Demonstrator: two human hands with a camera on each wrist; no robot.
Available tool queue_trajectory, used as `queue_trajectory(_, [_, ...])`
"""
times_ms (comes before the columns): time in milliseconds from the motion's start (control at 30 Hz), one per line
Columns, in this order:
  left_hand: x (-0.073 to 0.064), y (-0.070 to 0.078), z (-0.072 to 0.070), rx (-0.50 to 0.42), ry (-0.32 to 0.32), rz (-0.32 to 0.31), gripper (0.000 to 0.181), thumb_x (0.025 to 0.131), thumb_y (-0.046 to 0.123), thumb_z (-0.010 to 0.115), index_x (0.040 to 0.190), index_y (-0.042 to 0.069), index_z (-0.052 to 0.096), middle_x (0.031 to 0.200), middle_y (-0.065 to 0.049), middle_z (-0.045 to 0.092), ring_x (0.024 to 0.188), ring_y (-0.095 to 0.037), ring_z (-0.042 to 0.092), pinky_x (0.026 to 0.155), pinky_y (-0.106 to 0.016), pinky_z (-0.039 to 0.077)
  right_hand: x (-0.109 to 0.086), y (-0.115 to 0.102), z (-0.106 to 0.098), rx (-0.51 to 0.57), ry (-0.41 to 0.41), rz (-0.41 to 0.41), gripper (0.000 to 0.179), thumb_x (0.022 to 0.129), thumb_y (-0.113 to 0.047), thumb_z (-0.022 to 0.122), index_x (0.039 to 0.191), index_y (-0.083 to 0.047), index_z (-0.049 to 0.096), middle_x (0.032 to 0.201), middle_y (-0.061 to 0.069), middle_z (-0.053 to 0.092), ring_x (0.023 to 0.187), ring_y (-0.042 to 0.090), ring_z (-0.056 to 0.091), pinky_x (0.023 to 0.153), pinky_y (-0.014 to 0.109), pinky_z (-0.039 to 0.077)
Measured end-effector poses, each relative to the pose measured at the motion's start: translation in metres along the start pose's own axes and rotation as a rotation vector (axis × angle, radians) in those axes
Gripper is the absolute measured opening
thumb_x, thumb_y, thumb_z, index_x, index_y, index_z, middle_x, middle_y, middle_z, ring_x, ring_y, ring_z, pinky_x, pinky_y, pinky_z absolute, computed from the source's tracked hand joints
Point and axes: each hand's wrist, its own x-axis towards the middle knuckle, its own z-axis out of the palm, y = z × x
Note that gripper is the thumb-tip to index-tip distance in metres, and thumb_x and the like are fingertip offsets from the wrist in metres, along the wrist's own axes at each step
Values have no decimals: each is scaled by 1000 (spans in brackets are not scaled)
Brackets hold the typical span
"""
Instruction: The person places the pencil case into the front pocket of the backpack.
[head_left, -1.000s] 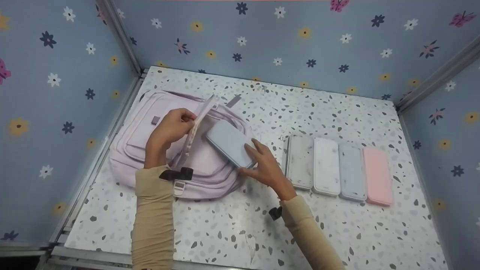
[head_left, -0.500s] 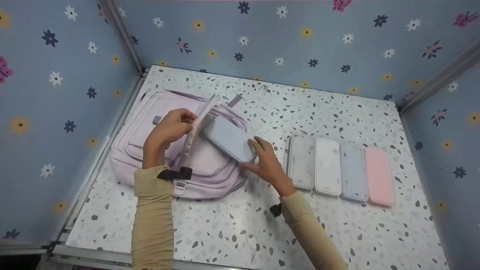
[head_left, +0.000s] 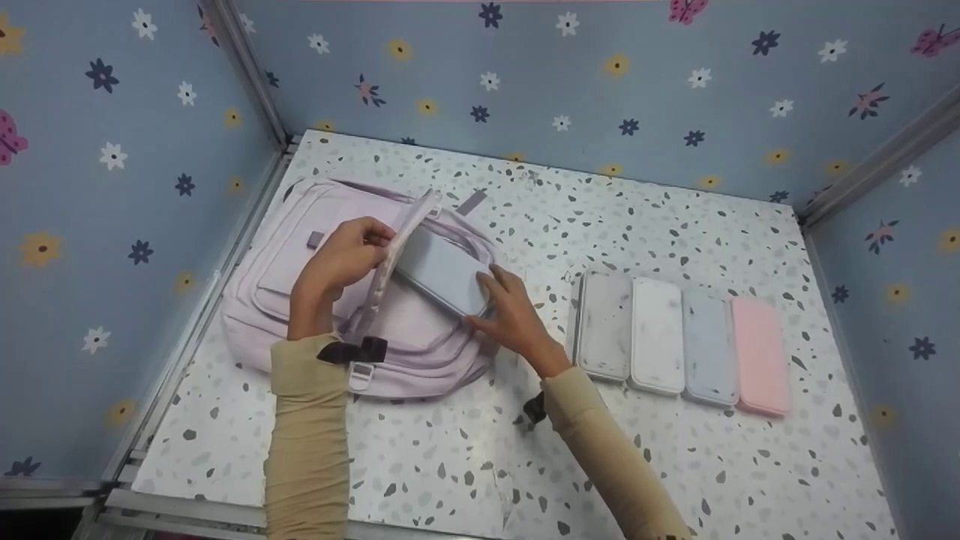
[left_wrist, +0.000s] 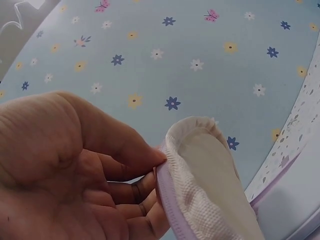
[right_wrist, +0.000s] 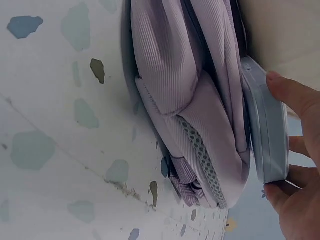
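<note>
A lilac backpack (head_left: 262, 330) lies on its back on the speckled table, its main compartment unzipped. My left hand (head_left: 341, 259) pinches the zippered edge of the front flap (left_wrist: 172, 195) between thumb and fingers and holds it raised. My right hand (head_left: 517, 315) grips the near right end of a light blue flat case (head_left: 444, 274). The far end of that case is inside the opening, partly hidden behind the flap. In the right wrist view, thumb and fingers clasp the end of the case (right_wrist: 270, 130), which stands out past the bag's side.
Right of the backpack, several similar flat cases lie in a row: a grey one (head_left: 604, 326), a white one (head_left: 657, 335), a pale blue one (head_left: 709, 346) and a pink one (head_left: 761, 354). Flower-patterned walls (head_left: 525, 82) enclose the table (head_left: 420, 465) at the back and sides.
My right hand has moved left with the light blue case, and the case has slid farther under the flap into the backpack. The left hand keeps the flap raised in the same place.
</note>
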Motion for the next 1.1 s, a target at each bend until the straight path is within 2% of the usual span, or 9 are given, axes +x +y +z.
queue_trajectory(167, [0, 0, 0, -2, 15, -4, 35, 87, -2, 43, 120, -7, 52, 108, -13, 50, 94, -20, 44, 78, -27, 39, 8, -4, 7, -33, -4, -27, 78, 76, -37, 79, 139, -3, 46, 146, 23, 38, 135, 37, 35, 112, 45, 30])
queue_trajectory(333, [0, 0, 0, 8, 24, -1, 34, 86, -3, 42, 119, -8, 52, 107, -14, 50, 94, -20, 44, 78, -26, 39, 17, -8, 12, -3, -1, -40, 80, 74, -33, 81, 139, -2, 47, 145, 24, 38, 134, 38, 36, 113, 45, 27])
queue_trajectory(633, [0, -2, 0, 8, 23, 7, 34, 87, -3, 43, 119, -8, 51, 106, -14, 49, 94, -20, 44, 78, -27, 38, 28, -12, 19, -17, -5, -96, 79, 75, -31, 80, 139, 1, 46, 145, 29, 36, 135, 41, 34, 114, 45, 26])
queue_trajectory(900, [1, -5, 0, 0, 30, 19, 34, 85, -3, 43, 118, -9, 52, 105, -14, 50, 94, -20, 45, 79, -27, 39, 37, -18, 27, -52, -31, -82, 79, 77, -29, 79, 141, 0, 43, 148, 28, 31, 138, 41, 30, 116, 42, 23])
queue_trajectory(1100, [2, -4, 0, 10, 33, 6, 34, 86, -2, 43, 118, -7, 52, 106, -14, 51, 94, -21, 46, 80, -27, 39, 42, -23, 35, -96, -10, -70, 77, 78, -31, 78, 140, 0, 44, 147, 28, 32, 138, 40, 30, 115, 41, 24])
